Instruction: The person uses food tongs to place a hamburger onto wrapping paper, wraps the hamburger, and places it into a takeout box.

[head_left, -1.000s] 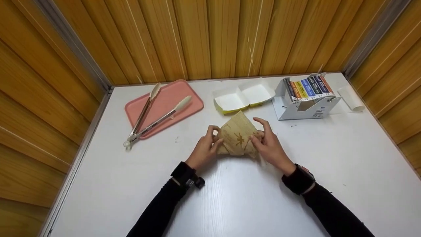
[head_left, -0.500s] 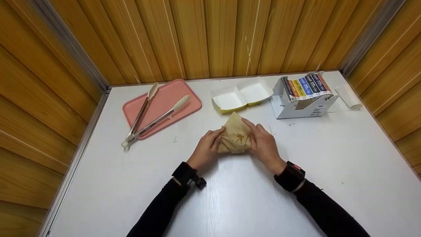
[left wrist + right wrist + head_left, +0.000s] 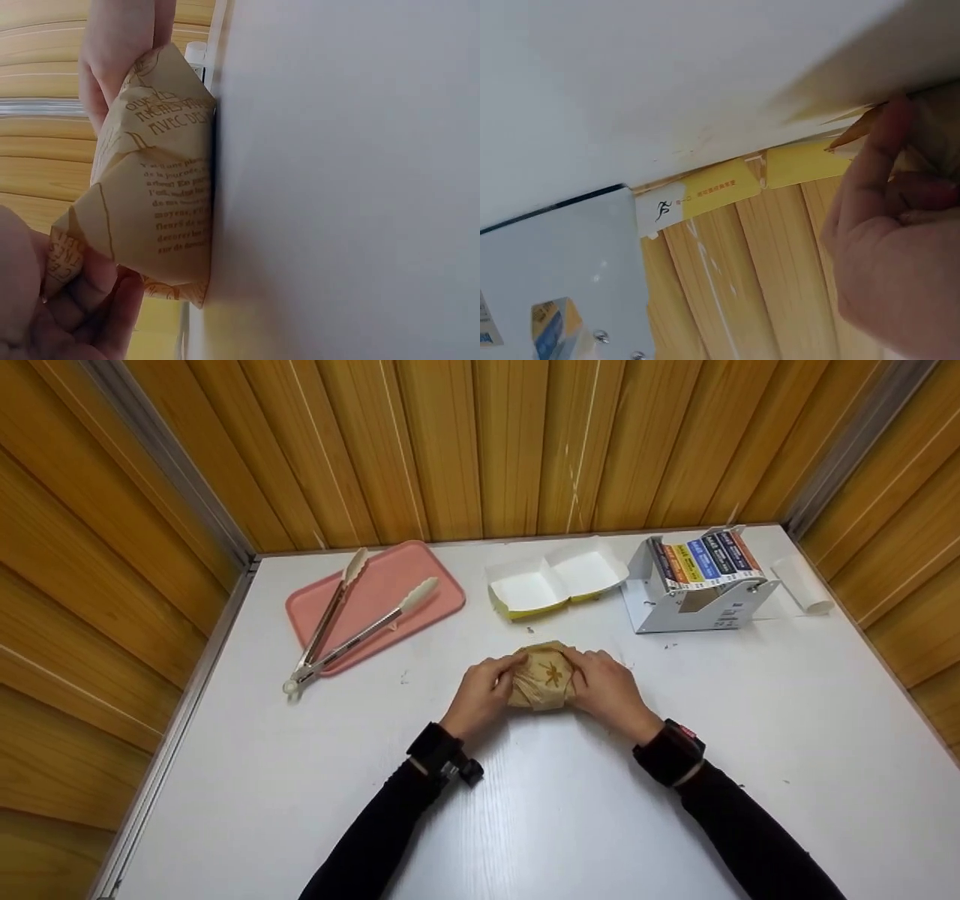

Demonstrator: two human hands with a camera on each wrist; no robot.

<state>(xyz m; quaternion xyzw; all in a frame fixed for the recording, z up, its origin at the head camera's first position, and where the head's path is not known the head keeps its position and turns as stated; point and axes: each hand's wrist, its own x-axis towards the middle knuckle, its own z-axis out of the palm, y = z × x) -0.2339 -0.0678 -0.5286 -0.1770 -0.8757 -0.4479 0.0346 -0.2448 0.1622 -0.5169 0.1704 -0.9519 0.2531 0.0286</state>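
Observation:
A bundle wrapped in tan printed paper [image 3: 546, 684] rests on the white table, its contents hidden. My left hand [image 3: 480, 696] grips its left side, thumb on the near face and fingers bent over the top edge. On the other side my right hand [image 3: 609, 688] holds it in the same way. From the left wrist, brown lettering shows on the folded paper [image 3: 169, 199], and a pointed corner is pinched in the left hand [image 3: 71, 300]. In the right wrist view, the fingers of the right hand [image 3: 892, 240] curl at the paper's edge.
Behind the bundle lies an opened white-and-yellow food carton [image 3: 555, 581]. Metal tongs [image 3: 360, 641] lie spread across a pink tray [image 3: 386, 566] at back left. A pale metal dispenser [image 3: 697, 596] with colourful boxes stands at back right, near a paper roll [image 3: 804, 589]. Wood-patterned walls border the table.
The paper's pointed top flap, upright earlier, is now folded down and the bundle is more compact. The right hand's raised index finger has come down onto the paper; both hands have drawn closer together.

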